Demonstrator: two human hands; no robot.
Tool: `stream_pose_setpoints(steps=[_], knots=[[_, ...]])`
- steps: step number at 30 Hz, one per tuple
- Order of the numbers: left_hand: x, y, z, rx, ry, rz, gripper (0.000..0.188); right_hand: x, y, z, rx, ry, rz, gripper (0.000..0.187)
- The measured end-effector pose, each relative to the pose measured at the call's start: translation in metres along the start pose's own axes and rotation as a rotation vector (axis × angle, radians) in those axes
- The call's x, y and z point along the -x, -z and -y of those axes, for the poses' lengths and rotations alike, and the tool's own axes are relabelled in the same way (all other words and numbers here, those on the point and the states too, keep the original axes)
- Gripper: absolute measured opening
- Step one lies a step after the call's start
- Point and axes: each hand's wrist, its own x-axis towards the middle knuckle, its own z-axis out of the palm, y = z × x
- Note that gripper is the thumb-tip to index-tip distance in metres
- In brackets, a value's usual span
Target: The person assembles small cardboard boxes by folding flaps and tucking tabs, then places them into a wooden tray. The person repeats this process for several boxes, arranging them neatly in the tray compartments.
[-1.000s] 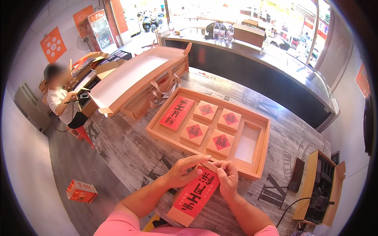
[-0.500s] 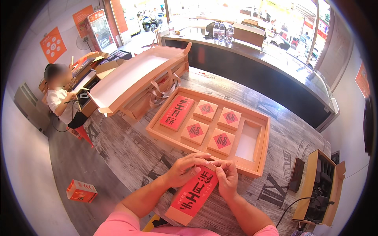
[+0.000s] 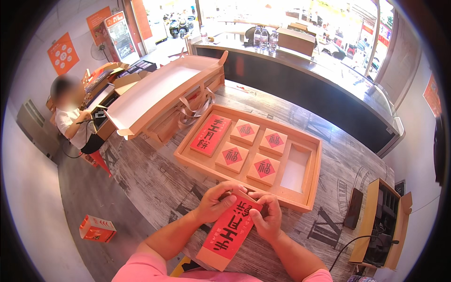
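Note:
A long brown cardboard box [image 3: 230, 229] with a red label and black characters slants in front of me, its far end raised between my hands. My left hand [image 3: 218, 203] is closed round the far left corner, fingertips at the end flap. At the same end my right hand [image 3: 268, 215] pinches the right corner, thumb on the front. Just beyond lies a shallow brown tray [image 3: 316, 171]. It holds a similar red-labelled box [image 3: 210, 135] at the left, several small square boxes [image 3: 264, 168] with red diamonds, and a white-bottomed recess [image 3: 296, 168] at the right.
A large open carton lid [image 3: 164, 80] on a box with ribbon handles [image 3: 192, 110] stands at the back left. To the right are an open carton [image 3: 383, 225] with black items and a dark slim block [image 3: 353, 208]. A person [image 3: 73, 115] works at the far left.
My left fingers have drawn back and curled at the box's far end. My right thumb has shifted lower on its front, and the box's end has tipped slightly.

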Motion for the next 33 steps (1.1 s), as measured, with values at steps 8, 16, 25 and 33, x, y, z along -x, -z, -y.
stream_pose_setpoints(steps=[8,16,25,33], knots=[[0.0,0.008,0.005,0.061,0.103,-0.145,0.027,0.005,0.002,0.003,-0.045,-0.077,0.039,0.065],[-0.002,0.01,0.006,0.126,0.131,-0.164,0.017,-0.01,0.006,0.015,0.362,0.179,0.142,0.065],[-0.002,0.007,0.004,0.133,0.188,-0.153,0.013,-0.013,0.001,0.02,0.301,0.143,0.059,0.048],[-0.004,0.001,-0.001,0.073,0.217,-0.202,0.017,-0.009,0.001,0.016,0.28,0.085,0.036,0.051]])
